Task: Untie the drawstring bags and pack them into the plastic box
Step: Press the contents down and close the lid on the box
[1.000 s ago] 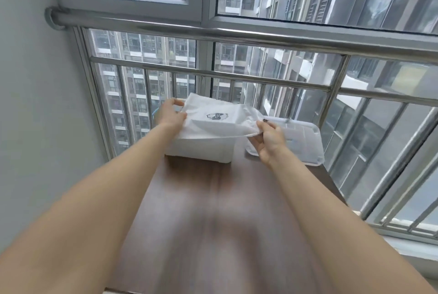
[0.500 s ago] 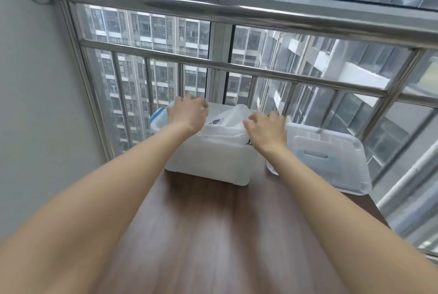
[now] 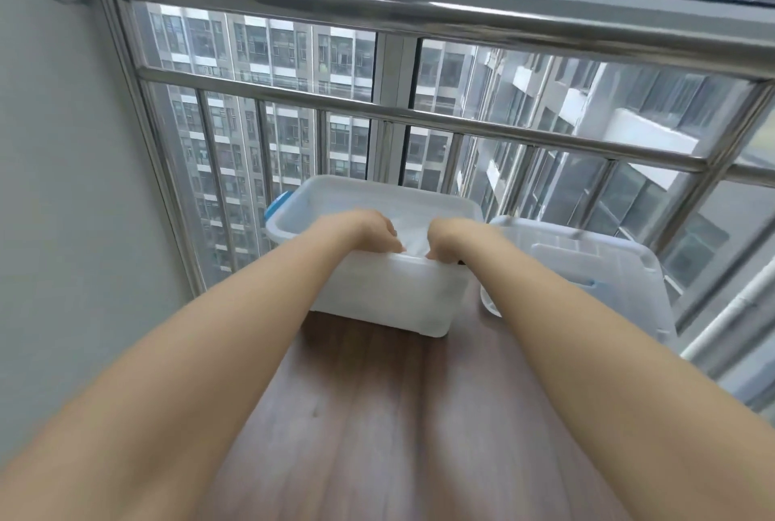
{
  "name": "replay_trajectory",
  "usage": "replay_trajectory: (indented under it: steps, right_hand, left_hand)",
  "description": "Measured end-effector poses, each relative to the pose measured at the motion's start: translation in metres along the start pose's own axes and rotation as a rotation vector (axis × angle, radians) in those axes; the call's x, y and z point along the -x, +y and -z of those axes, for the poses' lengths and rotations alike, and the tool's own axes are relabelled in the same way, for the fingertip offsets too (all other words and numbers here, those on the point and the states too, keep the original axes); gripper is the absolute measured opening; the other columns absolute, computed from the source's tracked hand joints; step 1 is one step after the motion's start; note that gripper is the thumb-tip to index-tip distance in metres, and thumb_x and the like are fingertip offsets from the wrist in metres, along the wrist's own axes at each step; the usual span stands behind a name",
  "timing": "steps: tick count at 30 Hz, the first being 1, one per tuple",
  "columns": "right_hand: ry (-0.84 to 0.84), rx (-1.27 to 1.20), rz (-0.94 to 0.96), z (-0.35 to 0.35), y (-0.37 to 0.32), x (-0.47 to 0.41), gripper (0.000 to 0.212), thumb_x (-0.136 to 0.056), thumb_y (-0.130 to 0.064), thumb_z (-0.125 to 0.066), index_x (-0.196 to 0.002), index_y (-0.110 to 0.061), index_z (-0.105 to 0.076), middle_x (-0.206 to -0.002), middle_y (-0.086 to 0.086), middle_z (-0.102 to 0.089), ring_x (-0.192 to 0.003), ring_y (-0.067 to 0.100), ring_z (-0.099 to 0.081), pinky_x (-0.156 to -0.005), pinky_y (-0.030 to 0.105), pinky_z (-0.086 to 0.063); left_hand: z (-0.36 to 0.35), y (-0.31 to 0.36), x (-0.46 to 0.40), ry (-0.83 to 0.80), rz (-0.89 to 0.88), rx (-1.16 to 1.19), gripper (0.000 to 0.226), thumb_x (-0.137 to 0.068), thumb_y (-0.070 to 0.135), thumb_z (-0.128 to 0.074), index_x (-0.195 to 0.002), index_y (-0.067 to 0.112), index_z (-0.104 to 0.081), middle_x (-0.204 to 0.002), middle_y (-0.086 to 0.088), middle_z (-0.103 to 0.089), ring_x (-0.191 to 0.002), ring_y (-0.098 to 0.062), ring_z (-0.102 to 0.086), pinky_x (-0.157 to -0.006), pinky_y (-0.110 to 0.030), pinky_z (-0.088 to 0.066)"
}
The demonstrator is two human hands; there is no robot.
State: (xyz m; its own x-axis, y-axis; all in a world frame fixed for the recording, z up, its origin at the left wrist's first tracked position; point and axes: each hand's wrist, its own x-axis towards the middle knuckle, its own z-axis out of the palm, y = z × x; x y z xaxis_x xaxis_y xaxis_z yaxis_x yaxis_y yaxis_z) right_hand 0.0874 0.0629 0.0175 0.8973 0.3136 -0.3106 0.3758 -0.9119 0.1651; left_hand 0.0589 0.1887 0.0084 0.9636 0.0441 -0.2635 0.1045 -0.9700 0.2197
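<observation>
Inside the translucent plastic box [image 3: 379,294], which stands at the far end of the wooden table [image 3: 398,415] against the railing [image 3: 419,117], white fabric of a drawstring bag [image 3: 413,233] can be made out between the two hands. Both the left hand [image 3: 369,231] and the right hand [image 3: 446,241] are reached down past the near rim with fingers bent downward; whether the cloth is pinched or merely pressed cannot be told, since the fingertips are hidden. Just beside the box, on its right, the lid [image 3: 587,268] is laid flat.
</observation>
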Motion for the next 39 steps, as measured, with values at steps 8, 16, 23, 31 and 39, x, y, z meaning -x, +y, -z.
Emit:
replay_trajectory:
  steps: [8, 16, 23, 31, 39]
  right_hand:
    - [0.128, -0.073, 0.004, -0.006, 0.002, -0.002, 0.021, -0.094, -0.013, -0.046, -0.076, -0.004, -0.050, -0.079, 0.006, -0.046, -0.072, 0.023, -0.045, -0.064, 0.031, -0.038]
    - [0.668, -0.816, 0.070, -0.013, 0.060, 0.044, 0.044, -0.091, -0.014, -0.047, -0.049, -0.011, -0.039, -0.051, 0.003, -0.036, -0.051, 0.013, -0.033, -0.049, 0.021, -0.028]
    - [0.662, -1.192, -0.281, -0.067, 0.165, 0.055, 0.036, -0.092, -0.015, -0.047, -0.127, -0.012, -0.053, -0.127, 0.006, -0.057, -0.115, 0.024, -0.052, -0.088, 0.029, -0.040]
    - [0.594, -1.101, -0.547, -0.146, 0.260, 0.004, 0.065, -0.087, -0.018, -0.053, -0.145, -0.015, -0.024, -0.144, 0.015, -0.038, -0.133, 0.034, -0.034, -0.110, 0.041, -0.029]
    - [0.584, -1.189, -0.686, -0.181, 0.309, -0.029, 0.032, -0.085, 0.002, -0.043, -0.115, 0.001, -0.050, -0.103, 0.017, -0.054, -0.103, 0.038, -0.054, -0.082, 0.036, -0.045]
  left_hand:
    - [-0.006, 0.011, 0.000, 0.216, 0.061, 0.086, 0.031, -0.088, 0.020, -0.055, -0.116, 0.010, -0.061, -0.114, -0.007, -0.062, -0.110, -0.026, -0.055, -0.090, -0.032, -0.046]
    - [-0.012, 0.082, 0.021, 0.734, -0.169, 0.326, 0.024, -0.091, 0.012, -0.046, -0.110, 0.011, -0.060, -0.118, -0.007, -0.059, -0.113, -0.026, -0.050, -0.088, -0.036, -0.042]
    - [-0.047, 0.188, -0.001, 0.543, -0.406, 0.372, 0.024, -0.090, 0.011, -0.049, -0.112, 0.006, -0.058, -0.119, -0.012, -0.056, -0.112, -0.027, -0.051, -0.092, -0.034, -0.041]
    - [-0.109, 0.230, -0.074, 0.150, -0.315, 0.055, 0.103, -0.072, 0.051, -0.073, -0.149, 0.022, -0.011, -0.158, -0.002, -0.006, -0.145, -0.025, -0.006, -0.115, -0.053, -0.018]
    - [-0.121, 0.232, -0.107, 0.173, -0.198, 0.098, 0.102, -0.074, 0.044, -0.074, -0.149, 0.032, -0.005, -0.158, -0.003, 0.003, -0.145, -0.028, -0.002, -0.111, -0.056, -0.019]
